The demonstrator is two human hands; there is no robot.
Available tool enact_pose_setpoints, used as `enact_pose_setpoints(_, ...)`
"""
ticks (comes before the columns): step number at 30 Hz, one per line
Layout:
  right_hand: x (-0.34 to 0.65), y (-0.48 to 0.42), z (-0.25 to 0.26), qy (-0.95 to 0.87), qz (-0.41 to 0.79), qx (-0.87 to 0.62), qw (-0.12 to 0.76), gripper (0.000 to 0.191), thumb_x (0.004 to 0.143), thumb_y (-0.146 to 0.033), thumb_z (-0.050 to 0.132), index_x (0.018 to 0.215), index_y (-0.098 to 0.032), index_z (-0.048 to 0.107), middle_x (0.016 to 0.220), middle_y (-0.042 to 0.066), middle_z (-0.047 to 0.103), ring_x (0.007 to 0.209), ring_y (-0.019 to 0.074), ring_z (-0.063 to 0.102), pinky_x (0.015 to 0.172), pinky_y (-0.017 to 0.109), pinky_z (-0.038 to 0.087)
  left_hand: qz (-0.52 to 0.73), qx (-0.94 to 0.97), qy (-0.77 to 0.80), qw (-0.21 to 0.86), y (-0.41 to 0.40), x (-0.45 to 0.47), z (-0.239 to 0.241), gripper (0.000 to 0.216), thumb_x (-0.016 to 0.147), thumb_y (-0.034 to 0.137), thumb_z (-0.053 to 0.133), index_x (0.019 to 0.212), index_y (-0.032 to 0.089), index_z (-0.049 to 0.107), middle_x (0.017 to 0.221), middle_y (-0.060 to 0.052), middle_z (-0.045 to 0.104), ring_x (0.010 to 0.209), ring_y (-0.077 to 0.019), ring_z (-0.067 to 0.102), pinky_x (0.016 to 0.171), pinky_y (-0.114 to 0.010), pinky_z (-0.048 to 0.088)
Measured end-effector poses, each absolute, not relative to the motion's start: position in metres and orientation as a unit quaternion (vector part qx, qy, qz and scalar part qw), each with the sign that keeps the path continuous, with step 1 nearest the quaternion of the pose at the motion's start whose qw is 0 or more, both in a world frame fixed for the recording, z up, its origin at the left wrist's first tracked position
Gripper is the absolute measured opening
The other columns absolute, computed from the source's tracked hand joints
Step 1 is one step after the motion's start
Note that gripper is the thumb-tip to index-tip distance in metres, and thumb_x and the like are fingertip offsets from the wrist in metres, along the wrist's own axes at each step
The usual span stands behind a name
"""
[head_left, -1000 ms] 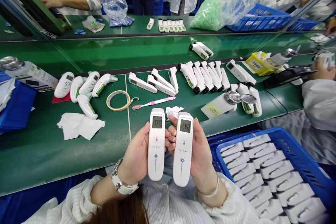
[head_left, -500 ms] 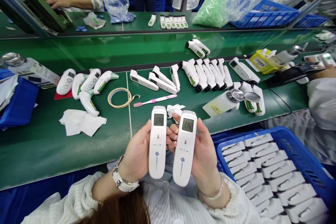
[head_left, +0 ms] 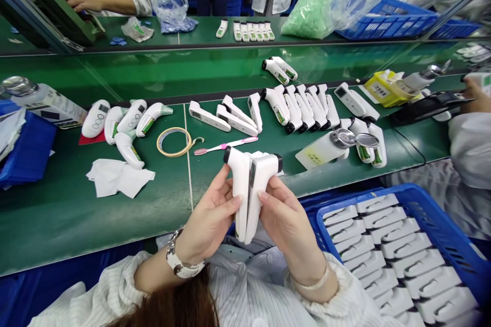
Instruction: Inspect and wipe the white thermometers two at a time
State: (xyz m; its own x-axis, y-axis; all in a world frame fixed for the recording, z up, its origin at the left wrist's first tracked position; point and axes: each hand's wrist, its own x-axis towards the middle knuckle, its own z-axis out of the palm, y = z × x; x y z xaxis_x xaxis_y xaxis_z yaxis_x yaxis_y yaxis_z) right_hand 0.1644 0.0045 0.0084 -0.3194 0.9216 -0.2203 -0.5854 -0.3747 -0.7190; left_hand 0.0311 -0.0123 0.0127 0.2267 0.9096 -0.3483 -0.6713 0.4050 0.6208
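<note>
My left hand [head_left: 209, 219] is closed on a white infrared thermometer [head_left: 240, 184], turned on its side with its black sensor tip pointing left. In my right hand [head_left: 289, 219] is a matching infrared thermometer [head_left: 261, 189], its black tip to the right. The two stand upright almost back to back, their display faces turned inward and mostly hidden. Just beyond them on the green bench lie a pink-and-white toothbrush [head_left: 226, 146] and a roll of tape [head_left: 173, 142]. Several more white thermometers [head_left: 301, 110] rest in a row farther back.
A blue crate [head_left: 416, 194] full of white thermometers stands at my right. A pump bottle [head_left: 316, 152] lies tilted on the bench; white paper [head_left: 119, 178] is at left, near a blue bin [head_left: 28, 150]. Co-workers' arms show at upper left [head_left: 95, 1] and far right [head_left: 470, 138].
Both thermometers have been turned from their lit screens facing me to sideways, and brought together. The pair of thermometers on the back ledge has slid left.
</note>
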Motion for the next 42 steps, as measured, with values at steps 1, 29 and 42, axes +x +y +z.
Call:
enact_pose_setpoints(1, 0.165, 0.005, 0.008, -0.267, 0.771, -0.31, 0.488, 0.032, 0.083, -0.013, 0.057, 0.113, -0.024, 0.059, 0.113, 0.002, 0.062, 0.105, 0.0163, 0.055, 0.09, 0.028, 0.045, 0.517, 0.175, 0.352, 0.761, -0.012, 0.031, 0.012, 0.067, 0.082, 0.012, 0.058, 0.139, 0.031, 0.03, 0.132, -0.006, 0.049, 0.12, -0.0209, 0.047, 0.096, -0.032, 0.042)
enact_pose_setpoints(29, 0.121, 0.147, -0.043, -0.876, 0.195, -0.376, 0.231, 0.012, 0.08, -0.011, 0.051, 0.079, -0.015, 0.062, 0.085, 0.011, 0.06, 0.083, 0.024, 0.055, 0.079, 0.038, 0.043, 0.532, 0.292, 0.472, 0.639, -0.006, -0.037, 0.004, 0.094, 0.065, 0.014, 0.075, 0.142, 0.025, 0.021, 0.106, -0.009, 0.063, 0.066, -0.0094, 0.055, 0.062, -0.021, 0.046)
enact_pose_setpoints(42, 0.144, 0.106, 0.007, -0.929, 0.093, -0.232, 0.271, 0.043, 0.09, -0.016, 0.046, 0.131, -0.027, 0.045, 0.102, 0.006, 0.067, 0.082, 0.0174, 0.064, 0.067, 0.027, 0.048, 0.574, 0.277, 0.395, 0.661, -0.013, -0.057, 0.001, 0.08, 0.072, 0.023, 0.071, 0.139, 0.025, 0.027, 0.113, -0.013, 0.058, 0.072, -0.0128, 0.056, 0.066, -0.026, 0.046)
